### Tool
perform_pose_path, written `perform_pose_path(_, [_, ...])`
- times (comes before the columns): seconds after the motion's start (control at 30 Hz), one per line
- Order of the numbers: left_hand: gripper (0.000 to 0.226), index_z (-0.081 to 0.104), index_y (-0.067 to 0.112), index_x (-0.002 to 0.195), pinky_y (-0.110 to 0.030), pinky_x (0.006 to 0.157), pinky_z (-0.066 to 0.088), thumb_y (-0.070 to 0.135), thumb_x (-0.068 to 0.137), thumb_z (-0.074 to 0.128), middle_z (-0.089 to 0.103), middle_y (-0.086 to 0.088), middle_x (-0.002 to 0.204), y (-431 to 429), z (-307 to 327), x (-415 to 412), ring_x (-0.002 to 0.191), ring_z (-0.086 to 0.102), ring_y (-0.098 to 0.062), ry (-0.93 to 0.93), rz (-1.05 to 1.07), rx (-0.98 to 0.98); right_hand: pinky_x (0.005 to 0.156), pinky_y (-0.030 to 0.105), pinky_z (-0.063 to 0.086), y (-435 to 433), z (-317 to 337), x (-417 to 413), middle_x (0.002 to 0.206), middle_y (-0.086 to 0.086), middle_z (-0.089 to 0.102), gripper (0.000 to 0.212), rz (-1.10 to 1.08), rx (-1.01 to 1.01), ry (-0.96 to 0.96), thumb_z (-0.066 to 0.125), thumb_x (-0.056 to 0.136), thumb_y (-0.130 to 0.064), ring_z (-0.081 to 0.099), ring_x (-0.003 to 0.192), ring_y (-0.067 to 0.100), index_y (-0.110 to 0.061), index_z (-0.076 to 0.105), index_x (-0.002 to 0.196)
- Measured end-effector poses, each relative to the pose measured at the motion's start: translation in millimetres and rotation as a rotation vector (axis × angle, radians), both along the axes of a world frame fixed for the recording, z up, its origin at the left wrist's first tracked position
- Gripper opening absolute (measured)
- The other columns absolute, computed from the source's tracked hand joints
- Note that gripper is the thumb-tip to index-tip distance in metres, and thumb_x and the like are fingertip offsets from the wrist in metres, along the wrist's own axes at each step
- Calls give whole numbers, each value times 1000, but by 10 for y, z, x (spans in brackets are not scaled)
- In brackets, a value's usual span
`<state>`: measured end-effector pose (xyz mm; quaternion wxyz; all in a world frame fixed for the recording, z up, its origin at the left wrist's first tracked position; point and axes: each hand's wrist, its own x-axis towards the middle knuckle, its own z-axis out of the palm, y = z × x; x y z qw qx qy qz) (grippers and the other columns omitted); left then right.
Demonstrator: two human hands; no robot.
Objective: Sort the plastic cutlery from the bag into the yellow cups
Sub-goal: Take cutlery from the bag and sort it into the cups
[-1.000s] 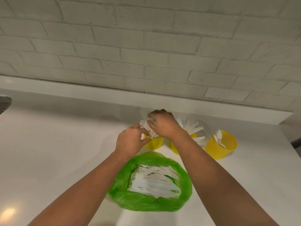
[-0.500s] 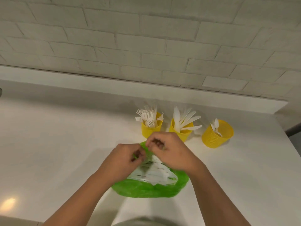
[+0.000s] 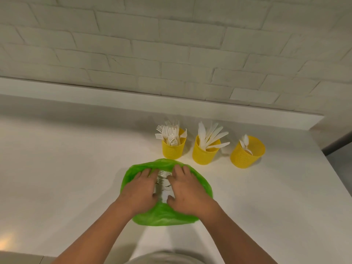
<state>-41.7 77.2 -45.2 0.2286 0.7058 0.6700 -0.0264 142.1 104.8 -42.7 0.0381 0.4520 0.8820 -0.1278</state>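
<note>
So both hands are down in the green bag (image 3: 163,216), which sits on the white bench (image 3: 76,168) straight in front of the person. The left hand (image 3: 141,189) and right hand (image 3: 185,189) lie side by side on the cutlery (image 3: 163,180) in the bag's mouth. Their fingers are stretched out and relaxed, not curled round anything as far as I can see. A few white tines peek out between them. Just behind the bag there's a row of three yellow cups: the fork cup (image 3: 173,151) almost at the bag's far rim, then the knife cup (image 3: 204,155) and the spoon cup (image 3: 245,159) further off to the right. Behind those a low ledge (image 3: 114,98) runs under the brick wall (image 3: 171,54). Right of the bag the bench ends in an edge just past the spoon cup. Left of the bag it runs on wide, and its near edge shows down at lower left.
</note>
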Motion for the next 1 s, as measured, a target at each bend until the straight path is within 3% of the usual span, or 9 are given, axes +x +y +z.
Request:
perform_pose_path(0.13, [106,9,25,163,-41,113,43,39,79,73,32,0,159,-7,9,-93,144,40,-26,22,-56,-157,104,48,43,-6,-76,-38,137,8,35,81,24,-123,-125,74,79,-49,35,125,30,-11,41,142])
perform_pose_path(0.2, [106,10,24,163,-38,106,48,35,78,73,43,-1,151,-9,-7,-117,135,49,-24,23,-66,-162,101,47,45,15,-65,-44,135,8,38,82,33,-114,-103,77,76,-48,37,124,29,-13,41,141])
perform_pose_path(0.33, [84,34,28,153,-34,85,56,26,76,69,68,5,118,19,-44,-173,102,66,-16,-125,-26,-110,99,46,46,63,-66,-25,131,6,45,66,92,-119,-56,74,83,-43,38,122,29,-14,48,137])
perform_pose_path(0.5, [52,62,27,126,-21,61,45,23,76,74,63,16,84,56,-55,-229,76,59,-6,-182,-26,-91,96,45,46,97,-54,-12,127,7,45,57,87,-138,-117,71,83,-47,36,120,28,-10,58,124])
perform_pose_path(0.67, [41,69,25,113,-36,72,55,22,73,78,72,7,90,61,-91,-257,79,65,-12,-220,-16,-74,99,46,45,138,-30,-99,128,14,45,58,74,-233,-165,74,83,-42,39,123,33,-9,55,127])
perform_pose_path(0.77, [53,67,25,125,-31,74,55,22,74,81,72,7,99,63,-114,-263,81,65,-12,-244,4,-81,103,44,42,134,-42,-141,133,16,46,74,90,-230,-188,78,81,-48,39,126,34,-7,48,135])
perform_pose_path(0.87, [74,54,25,145,-17,77,51,24,77,84,66,8,115,57,-115,-264,83,61,-5,-274,35,-91,104,41,42,164,-76,-122,132,11,49,81,57,-268,-128,80,78,-55,40,124,31,-8,48,136])
perform_pose_path(0.93, [74,53,24,146,-10,72,46,24,79,83,65,6,120,47,-106,-254,80,59,-1,-296,48,-88,104,43,43,192,-95,-89,130,9,51,79,25,-290,-85,81,75,-57,41,124,30,-11,50,132])
perform_pose_path(1.0, [68,55,24,143,-14,74,51,24,81,81,68,4,122,35,-96,-244,81,61,-2,-315,54,-89,103,44,44,202,-113,-72,127,8,53,76,4,-295,-65,82,74,-57,42,122,30,-13,51,128])
